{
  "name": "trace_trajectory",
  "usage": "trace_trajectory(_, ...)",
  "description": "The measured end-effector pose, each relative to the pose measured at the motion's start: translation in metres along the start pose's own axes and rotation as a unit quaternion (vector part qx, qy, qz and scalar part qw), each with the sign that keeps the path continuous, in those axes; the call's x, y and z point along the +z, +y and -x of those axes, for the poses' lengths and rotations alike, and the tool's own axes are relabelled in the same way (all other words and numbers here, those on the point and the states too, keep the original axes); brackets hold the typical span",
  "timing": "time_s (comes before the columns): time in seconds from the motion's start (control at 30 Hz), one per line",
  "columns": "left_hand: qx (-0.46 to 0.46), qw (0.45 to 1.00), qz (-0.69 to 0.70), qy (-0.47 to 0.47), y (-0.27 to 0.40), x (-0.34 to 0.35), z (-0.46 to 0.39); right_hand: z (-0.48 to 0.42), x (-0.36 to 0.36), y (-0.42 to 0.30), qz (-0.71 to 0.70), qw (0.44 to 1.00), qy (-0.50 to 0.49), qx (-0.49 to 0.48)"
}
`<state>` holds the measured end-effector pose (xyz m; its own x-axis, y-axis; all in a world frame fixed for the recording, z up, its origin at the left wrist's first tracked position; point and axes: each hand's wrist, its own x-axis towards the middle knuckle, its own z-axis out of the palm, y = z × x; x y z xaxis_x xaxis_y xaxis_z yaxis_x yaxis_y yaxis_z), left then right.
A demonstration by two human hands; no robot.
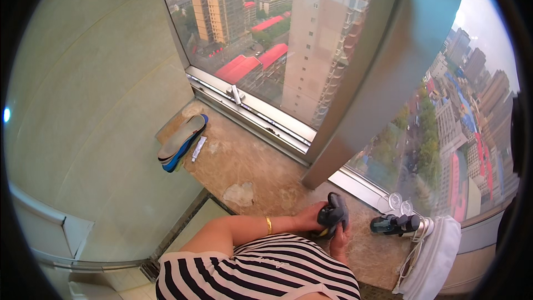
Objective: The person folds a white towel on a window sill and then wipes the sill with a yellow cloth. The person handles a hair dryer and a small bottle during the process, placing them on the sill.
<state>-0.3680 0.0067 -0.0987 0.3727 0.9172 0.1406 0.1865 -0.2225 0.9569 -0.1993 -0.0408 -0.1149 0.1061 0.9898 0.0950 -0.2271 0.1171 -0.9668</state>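
A dark grey and black object point(333, 213), with rounded lobes and a bit of yellow low on it, is held between both hands over the brown marble ledge point(258, 154); its kind cannot be told. My left hand point(309, 218), below a gold bracelet point(269, 225) on the forearm, grips its left side, the fingers partly hidden behind it. From below, my right hand point(340, 237) holds the lower right part, with fingers against the surface. A stack of shoe insoles point(183, 139) lies at the ledge's far left end, with a small white tube point(199, 149) beside it.
To the right stand dark bottles point(393, 224) and clear glasses point(394, 201) by the window. A white towel point(437, 254) and a pale cord point(410, 258) lie at the right end. Window frames point(250, 114) edge the ledge; a tiled wall point(104, 112) rises at left.
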Motion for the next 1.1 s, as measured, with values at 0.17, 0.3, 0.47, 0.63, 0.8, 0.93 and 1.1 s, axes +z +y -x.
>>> trace_trajectory(0.17,0.026,0.999,0.016,-0.009,-0.001,-0.002,0.0,0.003,-0.017,0.002,-0.027,0.99,0.04,0.13)
trace_trajectory(0.3,0.114,0.992,-0.044,-0.013,-0.016,-0.005,-0.005,-0.019,0.01,-0.069,-0.134,0.985,-0.025,0.104)
trace_trajectory(0.47,-0.002,0.987,0.066,-0.145,0.012,-0.034,-0.024,-0.025,0.0,-0.014,-0.093,0.991,0.054,0.084)
trace_trajectory(0.63,0.111,0.978,-0.175,-0.034,0.005,-0.034,-0.002,-0.003,-0.019,-0.008,0.02,0.983,0.012,0.184)
trace_trajectory(0.8,0.121,0.986,-0.117,-0.007,0.022,-0.015,-0.003,-0.016,0.007,-0.073,-0.075,0.99,-0.019,0.121)
trace_trajectory(0.93,-0.008,0.989,0.075,-0.123,0.031,-0.026,-0.022,-0.021,0.0,-0.045,-0.106,0.989,0.011,0.105)
trace_trajectory(1.1,0.086,0.98,-0.07,-0.168,0.002,-0.033,-0.023,-0.008,-0.046,0.0,0.093,0.977,-0.025,0.192)
